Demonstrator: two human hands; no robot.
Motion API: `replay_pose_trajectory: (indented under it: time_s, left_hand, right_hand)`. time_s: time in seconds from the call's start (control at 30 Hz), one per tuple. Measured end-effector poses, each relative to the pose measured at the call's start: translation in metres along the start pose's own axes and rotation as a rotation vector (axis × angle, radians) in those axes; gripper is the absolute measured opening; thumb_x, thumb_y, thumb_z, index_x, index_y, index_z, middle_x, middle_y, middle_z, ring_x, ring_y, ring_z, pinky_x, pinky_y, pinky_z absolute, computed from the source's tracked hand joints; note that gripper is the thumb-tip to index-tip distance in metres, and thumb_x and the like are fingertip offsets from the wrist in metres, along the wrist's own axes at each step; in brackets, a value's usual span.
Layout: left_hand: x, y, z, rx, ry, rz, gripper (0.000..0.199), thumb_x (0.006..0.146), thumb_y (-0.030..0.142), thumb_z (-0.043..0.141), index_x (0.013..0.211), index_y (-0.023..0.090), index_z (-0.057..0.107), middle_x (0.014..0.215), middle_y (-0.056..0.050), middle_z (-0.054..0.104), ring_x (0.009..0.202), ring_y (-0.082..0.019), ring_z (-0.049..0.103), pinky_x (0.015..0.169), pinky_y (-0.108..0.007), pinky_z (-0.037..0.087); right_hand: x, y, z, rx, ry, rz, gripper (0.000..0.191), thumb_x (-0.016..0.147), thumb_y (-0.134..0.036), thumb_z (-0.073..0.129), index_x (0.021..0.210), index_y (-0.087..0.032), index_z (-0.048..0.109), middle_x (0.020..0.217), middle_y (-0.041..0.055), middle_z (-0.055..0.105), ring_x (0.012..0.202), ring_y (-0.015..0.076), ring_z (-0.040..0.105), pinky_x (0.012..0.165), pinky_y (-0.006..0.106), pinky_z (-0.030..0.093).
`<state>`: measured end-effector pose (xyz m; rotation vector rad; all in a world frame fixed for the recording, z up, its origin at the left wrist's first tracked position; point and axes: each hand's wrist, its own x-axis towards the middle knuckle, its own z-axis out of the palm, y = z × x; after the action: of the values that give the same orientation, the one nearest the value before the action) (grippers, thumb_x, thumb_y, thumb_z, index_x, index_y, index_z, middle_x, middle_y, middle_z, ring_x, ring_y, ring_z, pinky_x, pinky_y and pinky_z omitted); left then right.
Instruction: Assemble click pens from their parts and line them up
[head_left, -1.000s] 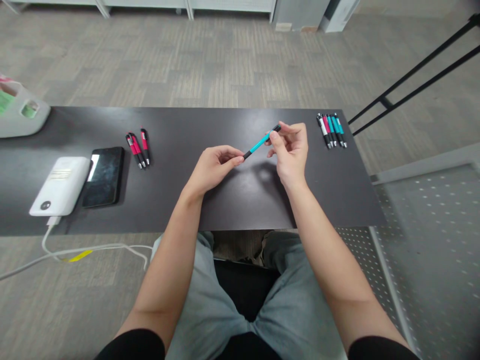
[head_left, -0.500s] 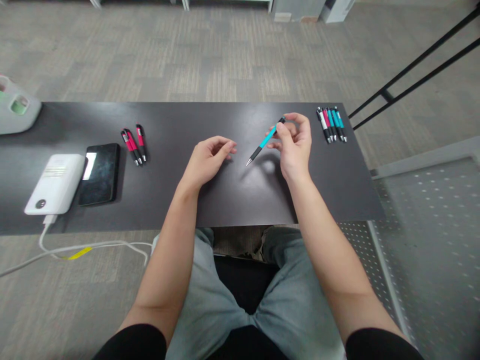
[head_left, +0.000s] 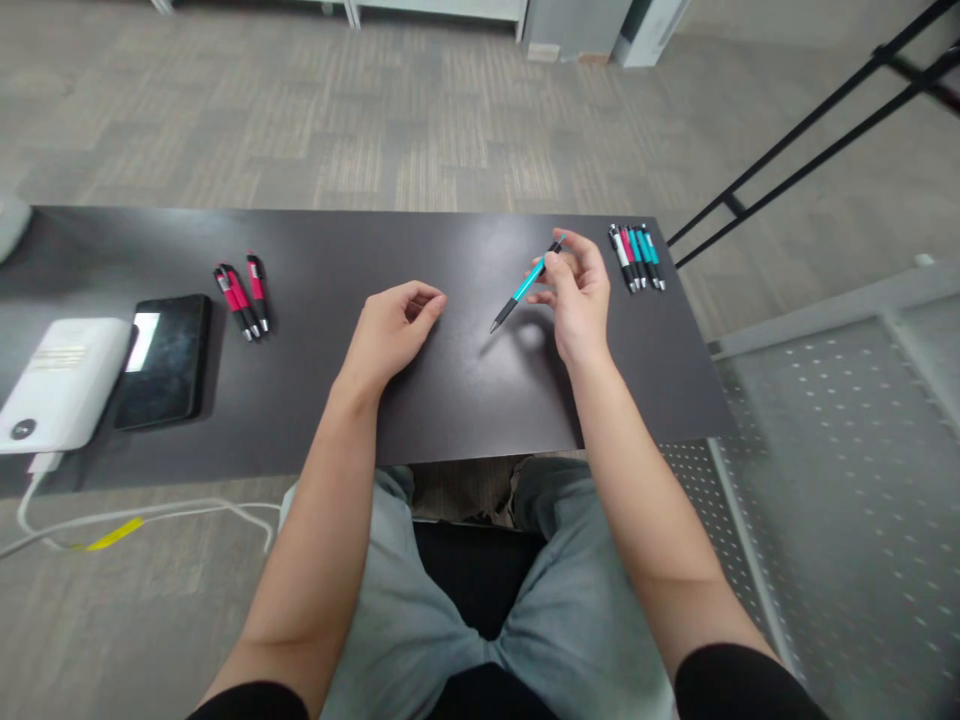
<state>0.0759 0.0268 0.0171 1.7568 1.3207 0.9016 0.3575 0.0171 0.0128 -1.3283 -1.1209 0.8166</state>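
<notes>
My right hand (head_left: pixel 581 300) holds a turquoise pen (head_left: pixel 526 286) between thumb and fingers near its top end. The pen slants down to the left, its silver tip just above the dark table (head_left: pixel 465 400). Resting at the table's middle is my left hand (head_left: pixel 397 325), its fingers curled in against the thumb, with nothing seen in it. Beyond my right hand, at the far right corner, several pens (head_left: pixel 637 258) lie side by side: white, pink and turquoise. Three pink and black pens (head_left: pixel 244 298) lie left of my left hand.
On the left side are a black phone-like device (head_left: pixel 166 362) and a white power bank (head_left: pixel 66 385) with a white cable (head_left: pixel 165 512) hanging off the front edge. A perforated metal panel (head_left: pixel 847 480) stands right of the table, and black bars (head_left: pixel 810 145) rise behind it.
The view has shifted a little to the right. My left hand has curled its fingers closer together and moved slightly away from the pen. My right hand keeps the pen in nearly the same pose.
</notes>
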Motion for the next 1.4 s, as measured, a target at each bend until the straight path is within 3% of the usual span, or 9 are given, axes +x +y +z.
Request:
replay_pose_trajectory:
  time_s: [0.1,0.23,0.33,0.43,0.6,0.77,1.03,1.4]
  left_hand:
    - [0.0,0.0,-0.003,0.016,-0.028,0.006,0.021,0.11,0.045,0.082,0.11,0.027,0.093,0.107,-0.007,0.097,0.101,-0.03,0.089,0.101,-0.041,0.069]
    - [0.0,0.001,-0.006,0.04,-0.064,0.005,0.032,0.106,0.057,0.079,0.111,0.028,0.093,0.11,-0.009,0.098,0.105,-0.036,0.091,0.106,-0.047,0.072]
    - [0.001,0.003,-0.006,0.023,-0.102,0.008,0.038,0.103,0.065,0.076,0.109,0.031,0.092,0.114,-0.009,0.099,0.108,-0.04,0.092,0.113,-0.053,0.072]
    - [0.002,0.002,-0.006,0.021,-0.122,0.004,0.04,0.101,0.071,0.075,0.106,0.034,0.091,0.117,-0.01,0.099,0.111,-0.044,0.093,0.116,-0.058,0.071]
    - [0.004,0.0,-0.007,0.036,-0.142,-0.006,0.042,0.099,0.073,0.073,0.107,0.035,0.09,0.121,-0.01,0.1,0.115,-0.046,0.093,0.115,-0.06,0.07]
    - [0.003,0.002,-0.008,0.044,-0.146,-0.012,0.042,0.099,0.072,0.072,0.107,0.035,0.09,0.119,-0.009,0.1,0.114,-0.046,0.093,0.114,-0.058,0.071]
    - [0.001,0.006,-0.007,0.027,-0.12,-0.001,0.037,0.099,0.07,0.075,0.105,0.037,0.091,0.115,-0.006,0.1,0.112,-0.045,0.093,0.114,-0.06,0.072]
    - [0.001,0.006,-0.007,-0.003,-0.104,0.027,0.032,0.101,0.068,0.078,0.102,0.039,0.091,0.112,-0.005,0.1,0.108,-0.043,0.092,0.112,-0.06,0.074]
  right_hand:
    - [0.004,-0.001,-0.033,-0.048,0.067,0.059,0.079,0.106,-0.094,0.089,0.161,-0.038,0.078,0.126,0.0101,0.089,0.132,0.04,0.092,0.094,0.051,0.083]
    - [0.014,-0.01,-0.096,-0.193,0.193,0.089,0.061,0.101,-0.075,0.1,0.142,-0.034,0.084,0.12,0.0084,0.09,0.113,0.0333,0.092,0.09,0.046,0.082]
    - [0.035,-0.026,-0.135,-0.339,0.264,0.138,0.04,0.1,-0.054,0.102,0.123,-0.028,0.083,0.106,0.0058,0.086,0.098,0.0278,0.089,0.089,0.042,0.08]
    - [0.068,-0.044,-0.155,-0.528,0.251,0.162,0.02,0.105,-0.033,0.096,0.116,-0.023,0.083,0.108,0.0084,0.088,0.1,0.0271,0.089,0.096,0.042,0.079]
    - [0.112,-0.063,-0.147,-0.968,0.072,0.192,0.014,0.111,-0.022,0.089,0.125,-0.018,0.089,0.128,0.0169,0.096,0.125,0.0349,0.093,0.121,0.051,0.075]
    - [0.129,-0.053,-0.121,-1.3,-0.103,0.219,0.021,0.114,-0.024,0.092,0.133,-0.015,0.094,0.144,0.022,0.096,0.145,0.038,0.091,0.133,0.05,0.069]
    - [0.134,-0.037,-0.108,-1.381,-0.106,0.204,0.044,0.111,-0.022,0.098,0.154,-0.017,0.089,0.149,0.0219,0.095,0.147,0.0392,0.09,0.13,0.053,0.07]
    - [0.115,-0.049,-0.103,-1.416,-0.059,0.176,0.051,0.113,-0.026,0.095,0.162,-0.022,0.083,0.147,0.0208,0.094,0.148,0.0429,0.087,0.126,0.055,0.068]
